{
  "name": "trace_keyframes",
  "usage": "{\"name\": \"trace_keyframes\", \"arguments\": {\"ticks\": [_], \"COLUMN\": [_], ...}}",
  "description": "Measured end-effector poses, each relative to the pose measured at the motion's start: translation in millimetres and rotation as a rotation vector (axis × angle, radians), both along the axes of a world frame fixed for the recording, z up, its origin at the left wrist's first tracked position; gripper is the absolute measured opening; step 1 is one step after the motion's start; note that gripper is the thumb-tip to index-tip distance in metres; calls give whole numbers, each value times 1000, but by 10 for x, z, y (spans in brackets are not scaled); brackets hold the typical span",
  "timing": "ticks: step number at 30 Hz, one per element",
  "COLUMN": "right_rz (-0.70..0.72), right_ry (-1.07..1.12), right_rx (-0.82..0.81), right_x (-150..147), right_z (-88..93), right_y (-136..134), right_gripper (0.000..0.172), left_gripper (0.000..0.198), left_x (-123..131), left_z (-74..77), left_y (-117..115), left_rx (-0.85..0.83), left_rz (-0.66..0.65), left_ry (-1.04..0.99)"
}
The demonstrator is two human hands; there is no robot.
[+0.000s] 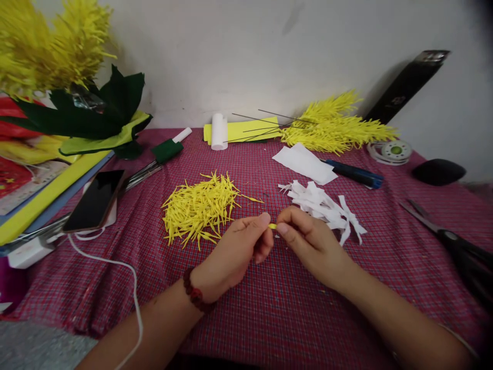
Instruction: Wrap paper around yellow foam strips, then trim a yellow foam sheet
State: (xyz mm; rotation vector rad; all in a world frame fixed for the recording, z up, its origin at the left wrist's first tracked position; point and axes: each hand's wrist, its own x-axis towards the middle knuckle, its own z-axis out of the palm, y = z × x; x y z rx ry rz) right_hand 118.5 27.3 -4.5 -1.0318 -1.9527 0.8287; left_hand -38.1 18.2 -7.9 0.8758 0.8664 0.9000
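Between my two hands a small yellow paper strip [272,226] is pinched at both ends, and only its middle shows. My left hand [246,241], with a dark red bead bracelet at its wrist, closes thumb and fingers on one end. The other end is in the pinch of my right hand [308,241]. Left of the hands lies a heap of twisted yellow paper pieces [200,208], one of them lying apart on its right. Just behind my right hand is a loose pile of white paper strips [323,203].
At the back are yellow sheets [252,128], a white roll [219,132], thin wires and yellow fringed sprigs [339,126]. A white sheet [306,163], a blue cutter [356,173], scissors [449,236] and tape [391,151] lie right. A phone [96,200] and white cable [131,272] are left.
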Motion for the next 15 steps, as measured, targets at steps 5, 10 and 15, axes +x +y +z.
{"name": "trace_keyframes", "arguments": {"ticks": [5, 10, 15], "right_rz": [22, 66, 101], "right_ry": [4, 26, 238], "right_rx": [-43, -58, -289], "right_x": [-15, -14, -46], "right_z": [-4, 16, -19], "right_y": [-2, -8, -29], "right_gripper": [22, 24, 29], "left_gripper": [49, 35, 37], "left_x": [-15, 6, 2], "left_z": [-15, -14, -10], "left_y": [23, 12, 3], "left_rx": [-2, 131, 484], "left_rz": [-21, -43, 28], "left_ry": [81, 162, 452]}}
